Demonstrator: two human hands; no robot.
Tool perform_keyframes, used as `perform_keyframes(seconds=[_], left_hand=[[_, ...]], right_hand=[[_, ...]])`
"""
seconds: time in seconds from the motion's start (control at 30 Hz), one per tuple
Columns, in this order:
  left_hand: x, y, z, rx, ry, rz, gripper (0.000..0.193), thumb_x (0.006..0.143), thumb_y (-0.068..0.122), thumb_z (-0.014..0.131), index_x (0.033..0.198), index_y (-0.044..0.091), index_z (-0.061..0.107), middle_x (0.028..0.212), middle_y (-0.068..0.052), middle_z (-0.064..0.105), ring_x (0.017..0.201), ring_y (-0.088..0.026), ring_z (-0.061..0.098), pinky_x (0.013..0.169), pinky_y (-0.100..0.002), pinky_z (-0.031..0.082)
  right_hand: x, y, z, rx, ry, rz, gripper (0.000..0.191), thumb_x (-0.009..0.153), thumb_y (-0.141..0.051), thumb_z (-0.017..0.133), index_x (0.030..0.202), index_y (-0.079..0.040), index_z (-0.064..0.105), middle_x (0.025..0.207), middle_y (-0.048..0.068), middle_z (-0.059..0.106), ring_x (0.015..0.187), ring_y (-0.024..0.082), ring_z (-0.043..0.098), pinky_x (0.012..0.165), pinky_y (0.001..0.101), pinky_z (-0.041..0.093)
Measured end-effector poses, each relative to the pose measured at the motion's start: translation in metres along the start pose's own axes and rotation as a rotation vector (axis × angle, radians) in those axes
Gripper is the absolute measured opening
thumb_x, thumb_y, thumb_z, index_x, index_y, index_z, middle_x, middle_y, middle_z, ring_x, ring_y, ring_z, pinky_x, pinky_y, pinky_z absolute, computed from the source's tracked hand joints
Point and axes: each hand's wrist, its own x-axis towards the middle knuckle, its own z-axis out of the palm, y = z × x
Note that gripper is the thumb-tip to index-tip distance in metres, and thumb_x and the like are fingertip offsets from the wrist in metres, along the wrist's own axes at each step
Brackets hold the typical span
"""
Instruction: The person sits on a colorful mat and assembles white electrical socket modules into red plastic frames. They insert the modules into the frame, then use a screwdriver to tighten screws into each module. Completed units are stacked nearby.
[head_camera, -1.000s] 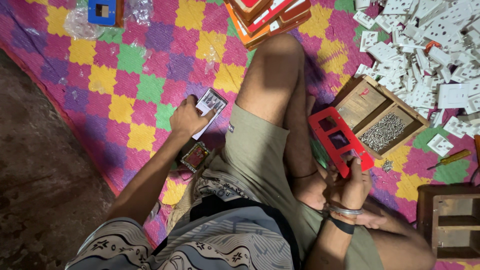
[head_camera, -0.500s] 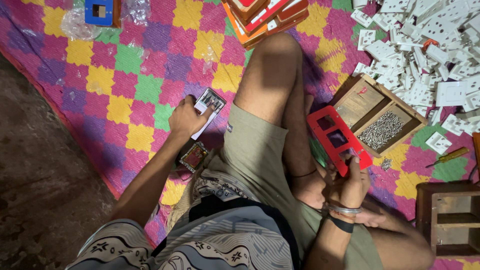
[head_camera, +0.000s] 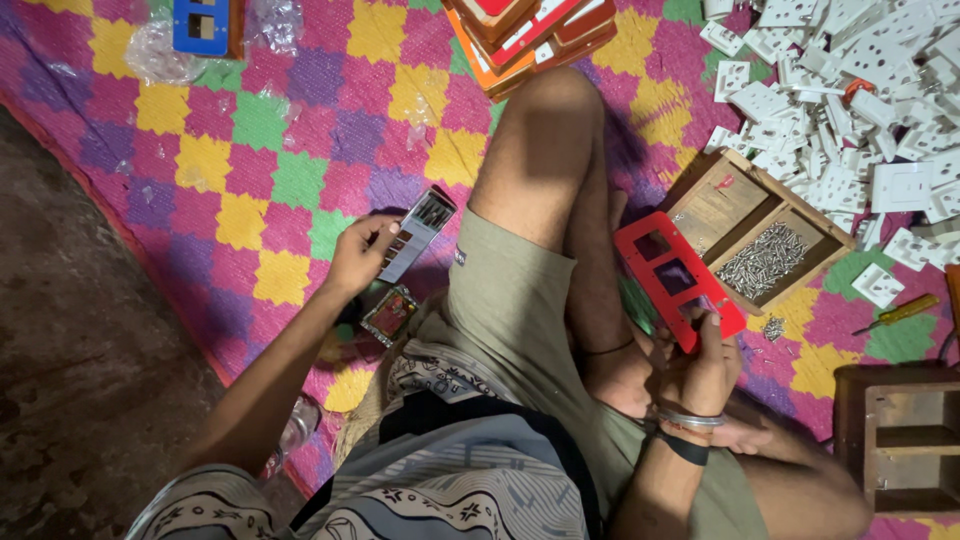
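1. We saw the left hand (head_camera: 358, 252) out to the left of the bent knee, fingers closed on a small flat card-like packet (head_camera: 418, 232), dark at its upper end, held tilted above the mat (head_camera: 230, 160).
2. The right hand (head_camera: 700, 365) sat low by the right thigh, clamped on the lower end of a red switch plate (head_camera: 672, 278) with rectangular cut-outs; the plate slanted up and left from the hand.
3. The two hands were well apart, one on each side of the legs, each gripping its own thing.
4. Just below the left hand lay a small shiny wrapped packet (head_camera: 390, 314) on the mat, touching the edge of the shorts.
5. Just beside the red plate, to its right, stood an open wooden tray (head_camera: 722, 205) with two compartments; the right one held a heap of screws (head_camera: 765, 262), the left one looked almost bare.
6. A few loose screws (head_camera: 773, 327) lay on the mat near the tray's lower corner.
7. Upper right, we noted a pile of white socket parts (head_camera: 850, 110) spread over the mat.
8. A yellow-handled screwdriver (head_camera: 905, 311) lay right of the tray.
9. A stack of orange and red plates (head_camera: 530, 35) sat at the top, above the knee.
10. A blue plate (head_camera: 200, 25) lay top left beside crumpled clear plastic (head_camera: 160, 55).
11. A wooden box (head_camera: 900, 440) stood at the lower right.
12. The right wrist wore bangles (head_camera: 690, 420) and a dark band.
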Motion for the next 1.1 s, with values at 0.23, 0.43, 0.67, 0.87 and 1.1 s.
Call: perform_keyframes(seconds=[0.23, 0.43, 0.67, 0.87, 1.1], left_hand=[[-0.003, 0.003, -0.006, -0.210, -0.197, -0.143, 0.033, 0.106, 0.028, 0.055, 0.119, 0.002, 0.071, 0.095, -0.001, 0.071, 0.085, -0.011, 0.061, 0.077, -0.031, 0.052], [-0.005, -0.007, -0.012, -0.030, -0.319, -0.097, 0.049, 0.111, 0.038, 0.041, 0.114, -0.001, 0.070, 0.087, -0.001, 0.068, 0.082, -0.012, 0.058, 0.075, -0.032, 0.052], [-0.015, 0.001, -0.011, 0.242, -0.233, 0.007, 0.048, 0.109, 0.037, 0.039, 0.124, 0.001, 0.065, 0.103, -0.020, 0.069, 0.094, -0.033, 0.066, 0.086, -0.043, 0.051], [-0.022, 0.015, -0.013, 0.332, -0.288, 0.153, 0.044, 0.107, 0.033, 0.043, 0.139, 0.007, 0.059, 0.130, -0.020, 0.064, 0.118, -0.039, 0.061, 0.102, -0.045, 0.047], [-0.048, 0.020, 0.005, 0.568, -0.204, 0.340, 0.046, 0.102, 0.031, 0.054, 0.145, 0.017, 0.057, 0.136, -0.010, 0.064, 0.120, -0.033, 0.062, 0.102, -0.044, 0.048]], right_hand=[[-0.007, -0.008, 0.007, -0.014, 0.038, 0.049, 0.020, 0.112, -0.026, 0.056, 0.105, -0.009, 0.064, 0.096, 0.003, 0.067, 0.075, 0.016, 0.062, 0.067, 0.0287, 0.052], [-0.012, -0.005, 0.015, -0.024, 0.005, 0.034, 0.020, 0.112, -0.026, 0.055, 0.105, -0.009, 0.065, 0.093, 0.004, 0.067, 0.072, 0.018, 0.062, 0.061, 0.0280, 0.048], [-0.012, 0.001, 0.019, 0.034, -0.001, 0.041, 0.020, 0.113, -0.025, 0.055, 0.106, -0.008, 0.065, 0.093, 0.005, 0.067, 0.072, 0.019, 0.061, 0.062, 0.0292, 0.048], [-0.014, 0.001, 0.026, 0.053, -0.017, 0.028, 0.021, 0.113, -0.025, 0.056, 0.105, -0.007, 0.065, 0.092, 0.006, 0.066, 0.072, 0.019, 0.060, 0.065, 0.0304, 0.049], [-0.013, -0.005, 0.027, 0.138, 0.098, 0.061, 0.014, 0.108, -0.020, 0.058, 0.103, -0.009, 0.066, 0.095, 0.002, 0.069, 0.079, 0.015, 0.065, 0.070, 0.0278, 0.054]])
